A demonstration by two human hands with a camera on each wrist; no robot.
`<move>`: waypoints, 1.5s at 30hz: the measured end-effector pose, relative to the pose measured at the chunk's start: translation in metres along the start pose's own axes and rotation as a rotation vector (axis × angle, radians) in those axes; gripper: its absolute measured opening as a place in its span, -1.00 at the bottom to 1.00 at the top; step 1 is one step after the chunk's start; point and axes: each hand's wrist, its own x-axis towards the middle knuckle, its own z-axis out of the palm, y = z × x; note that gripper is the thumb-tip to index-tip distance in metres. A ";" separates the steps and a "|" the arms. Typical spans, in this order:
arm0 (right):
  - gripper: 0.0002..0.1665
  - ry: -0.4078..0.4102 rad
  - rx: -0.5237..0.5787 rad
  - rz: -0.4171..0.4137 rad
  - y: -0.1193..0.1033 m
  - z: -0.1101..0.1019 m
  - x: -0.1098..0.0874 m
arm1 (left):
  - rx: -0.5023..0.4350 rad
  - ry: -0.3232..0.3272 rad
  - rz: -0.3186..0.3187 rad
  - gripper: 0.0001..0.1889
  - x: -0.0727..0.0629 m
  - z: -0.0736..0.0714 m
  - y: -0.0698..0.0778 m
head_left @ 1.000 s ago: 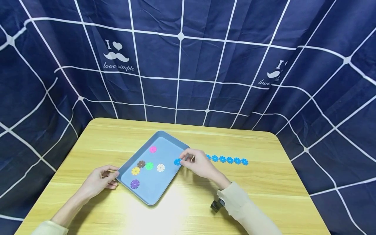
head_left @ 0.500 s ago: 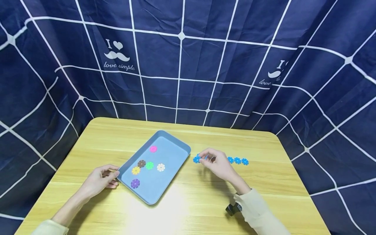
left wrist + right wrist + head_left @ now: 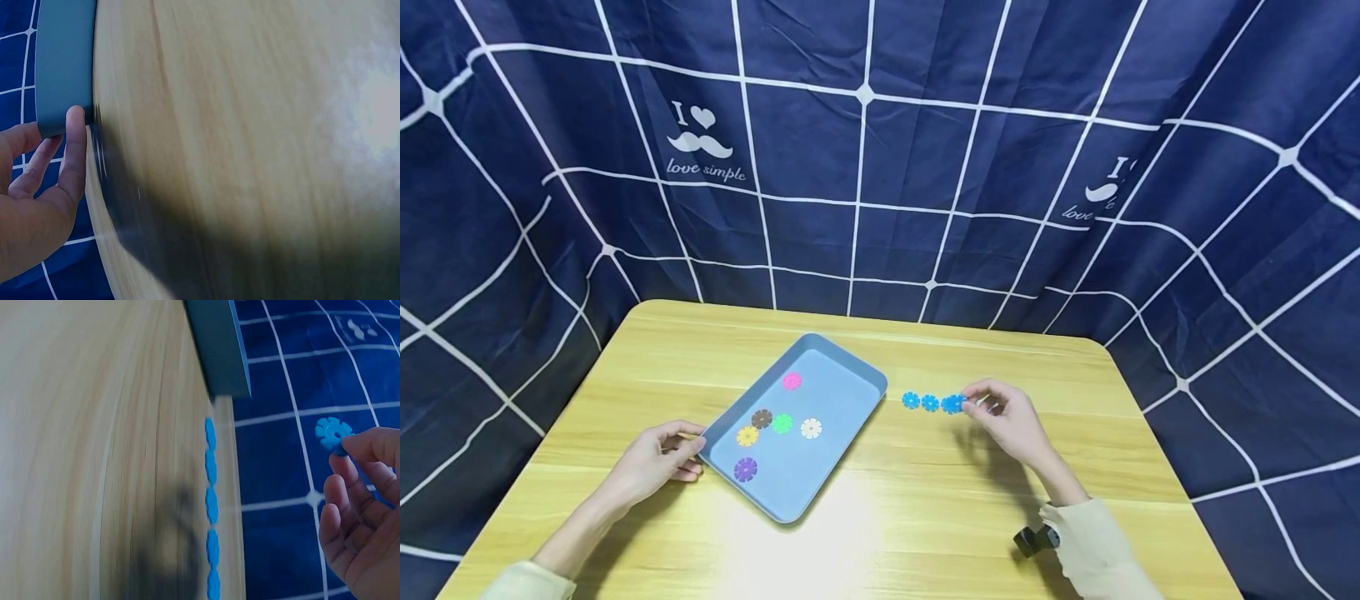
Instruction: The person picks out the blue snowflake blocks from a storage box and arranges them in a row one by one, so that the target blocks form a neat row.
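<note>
My left hand (image 3: 651, 468) grips the left corner of a blue-grey tray (image 3: 816, 475), thumb and fingers about its rim. In the left wrist view, the fingertips touch the corner of the tray (image 3: 65, 69). My right hand (image 3: 1013, 421) pinches a blue snowflake disc (image 3: 331, 432) between thumb and forefinger, held above the table. Below it runs a straight row of blue snowflake discs (image 3: 911, 400) on the wood, right of the tray; my hand hides part of that row in the head view.
Inside the tray lie loose snowflake discs: pink (image 3: 792, 381), brown (image 3: 762, 418), green (image 3: 782, 423), yellow (image 3: 747, 436), white (image 3: 811, 428) and purple (image 3: 746, 469). A dark blue checked curtain (image 3: 805, 233) surrounds the back and sides of the wooden table (image 3: 940, 517).
My right hand has carried the blue snowflake disc from the tray's right edge rightward along the row. The left hand and tray have stayed in place.
</note>
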 end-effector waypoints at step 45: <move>-0.54 0.065 -0.075 0.380 0.132 -0.102 -0.026 | 0.002 0.007 0.013 -0.59 -0.001 0.000 0.000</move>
